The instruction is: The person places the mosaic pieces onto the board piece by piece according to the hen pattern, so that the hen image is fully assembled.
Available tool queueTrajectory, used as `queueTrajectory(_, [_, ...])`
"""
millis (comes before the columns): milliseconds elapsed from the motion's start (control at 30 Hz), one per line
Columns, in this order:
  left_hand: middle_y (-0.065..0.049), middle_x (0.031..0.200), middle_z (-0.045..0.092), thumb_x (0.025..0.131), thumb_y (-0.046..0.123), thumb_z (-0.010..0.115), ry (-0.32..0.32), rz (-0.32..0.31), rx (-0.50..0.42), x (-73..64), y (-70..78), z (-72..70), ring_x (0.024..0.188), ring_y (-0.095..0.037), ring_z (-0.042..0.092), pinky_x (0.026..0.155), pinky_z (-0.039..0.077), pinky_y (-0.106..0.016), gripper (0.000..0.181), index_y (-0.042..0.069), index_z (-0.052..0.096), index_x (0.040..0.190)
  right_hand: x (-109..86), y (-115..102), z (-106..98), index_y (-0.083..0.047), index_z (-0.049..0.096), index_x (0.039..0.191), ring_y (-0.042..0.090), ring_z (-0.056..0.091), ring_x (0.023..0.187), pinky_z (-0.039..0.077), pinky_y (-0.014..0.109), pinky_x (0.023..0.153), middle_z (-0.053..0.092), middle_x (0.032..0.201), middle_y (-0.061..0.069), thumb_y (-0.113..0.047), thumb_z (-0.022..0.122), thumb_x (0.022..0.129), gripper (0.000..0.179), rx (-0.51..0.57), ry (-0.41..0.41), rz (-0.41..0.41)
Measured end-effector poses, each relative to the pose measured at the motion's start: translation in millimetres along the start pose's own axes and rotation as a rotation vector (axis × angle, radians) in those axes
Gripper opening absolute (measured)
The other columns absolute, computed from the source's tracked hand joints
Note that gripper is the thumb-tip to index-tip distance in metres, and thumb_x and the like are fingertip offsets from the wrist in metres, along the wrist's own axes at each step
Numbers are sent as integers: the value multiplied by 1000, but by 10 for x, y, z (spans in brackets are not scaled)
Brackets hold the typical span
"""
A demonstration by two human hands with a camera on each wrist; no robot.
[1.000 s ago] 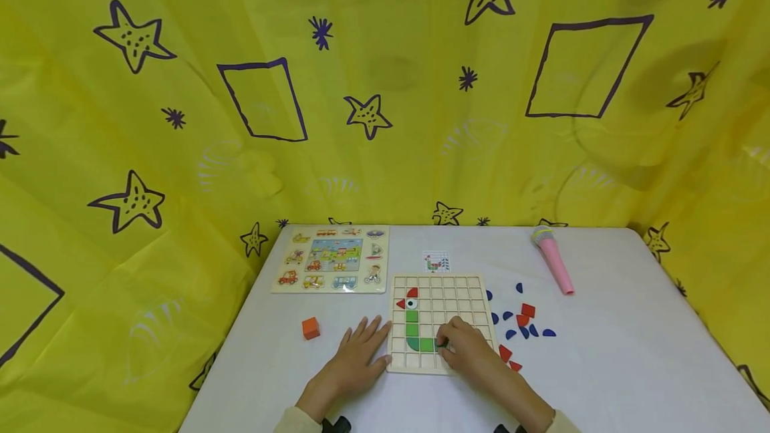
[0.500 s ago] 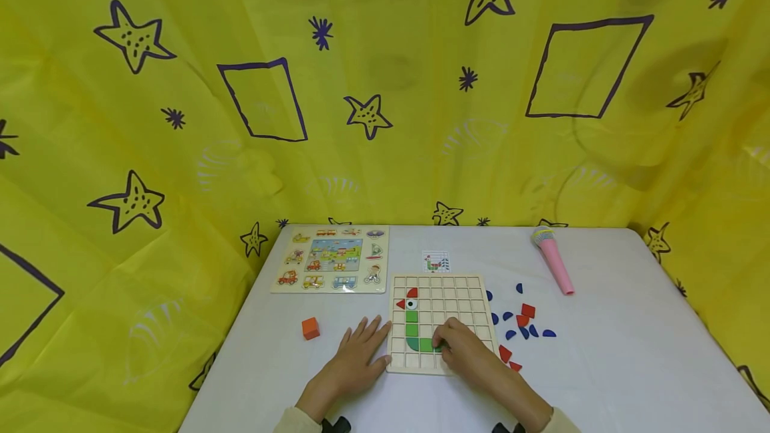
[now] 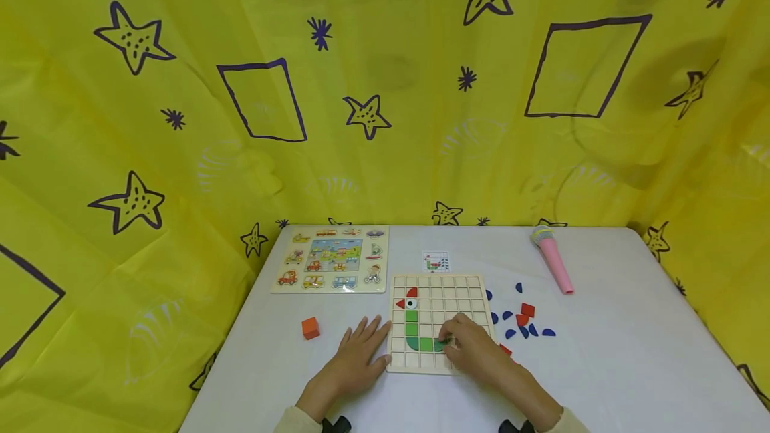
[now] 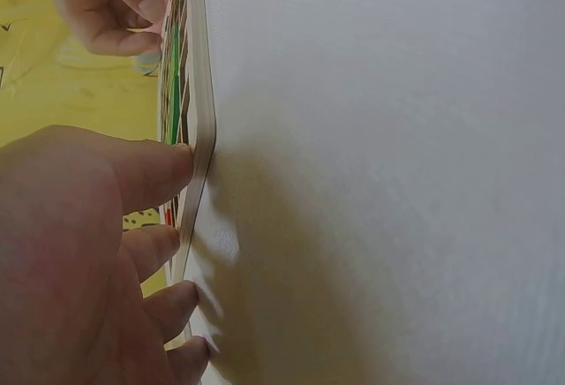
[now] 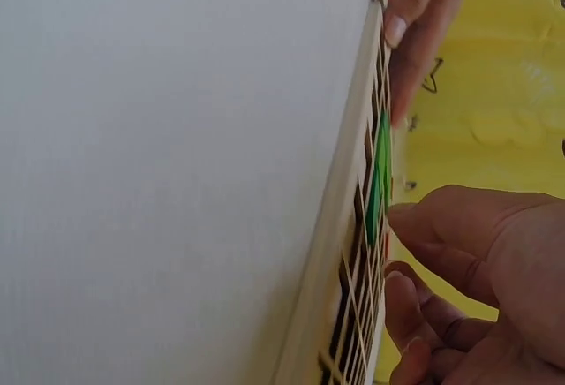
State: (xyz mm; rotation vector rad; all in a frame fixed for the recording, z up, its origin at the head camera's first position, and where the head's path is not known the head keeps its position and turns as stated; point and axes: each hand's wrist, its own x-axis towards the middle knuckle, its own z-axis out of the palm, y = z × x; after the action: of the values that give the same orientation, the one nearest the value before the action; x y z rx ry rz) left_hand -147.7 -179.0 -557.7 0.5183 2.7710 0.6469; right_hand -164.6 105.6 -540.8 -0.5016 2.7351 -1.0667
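Note:
A wooden grid board point(image 3: 466, 296) lies on the table, holding red, white-eyed and green pieces in an L-shaped run. My left hand point(image 3: 356, 361), fingers spread, rests at its left edge; in the left wrist view the thumb and fingertips point(image 4: 168, 160) touch the rim. Over the lower right of the run hovers my right hand point(image 3: 472, 347), fingers bent, at a dark green quarter-round piece point(image 3: 439, 346) lying in a cell. The right wrist view shows a gap between thumb point(image 5: 441, 222) and forefinger, with no piece visible between them; the thumb tip is close to the green pieces point(image 5: 380, 173).
Right of the board lie several blue half-rounds point(image 3: 549, 333) and red pieces point(image 3: 528, 311). A pattern card point(image 3: 436, 261) sits behind it. A pink microphone point(image 3: 556, 262), a vehicle picture puzzle point(image 3: 331, 259) and an orange cube point(image 3: 310, 328) are farther out. A yellow curtain point(image 3: 385, 172) hangs behind.
My right hand first moved slightly left over the dark green piece, then back right, uncovering it in its cell. My left hand has stayed still.

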Motion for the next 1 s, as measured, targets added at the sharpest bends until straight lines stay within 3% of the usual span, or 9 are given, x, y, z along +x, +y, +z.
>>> queueTrajectory(167, [-8, 174, 29, 107, 46, 56, 0, -5, -2, 2, -10, 1, 162, -40, 20, 127, 16, -69, 67, 23, 36, 166, -17, 131, -201, -15, 72, 100, 14, 53, 87, 49, 30, 76, 59, 99, -2, -7, 78, 93, 12, -17, 39, 73])
queueTrajectory(367, [-9, 174, 29, 107, 46, 56, -3, -3, -3, 1, -17, 1, 162, -40, 20, 127, 16, -69, 67, 23, 36, 166, -64, 335, -488, -9, 72, 107, 19, 57, 91, 55, 34, 78, 62, 107, 7, -8, 76, 95, 13, -37, 73, 134])
queueTrajectory(633, [-8, 174, 29, 107, 46, 54, -1, -1, 8, 23, -43, 35, 162, -39, 20, 127, 16, -68, 66, 24, 36, 166, -142, 798, -815, 1, 69, 116, 26, 58, 90, 55, 43, 77, 61, 105, 15, -7, 75, 94, 24, -148, 87, 178])
queueTrajectory(833, [-7, 174, 29, 107, 46, 55, -5, -9, 9, 32, -46, 43, 162, -38, 20, 128, 16, -68, 66, 24, 36, 166, -175, 1031, -922, -1, 68, 117, 28, 58, 91, 56, 47, 79, 58, 103, 15, -12, 75, 96, 25, -163, 69, 263])
queueTrajectory(1000, [-7, 174, 29, 107, 46, 54, -2, -3, 5, 23, -33, 30, 162, -39, 20, 128, 16, -67, 66, 24, 35, 166, -164, 1072, -916, -2, 69, 112, 27, 56, 88, 54, 43, 76, 56, 100, 13, -8, 72, 96, 17, -147, 79, 230])
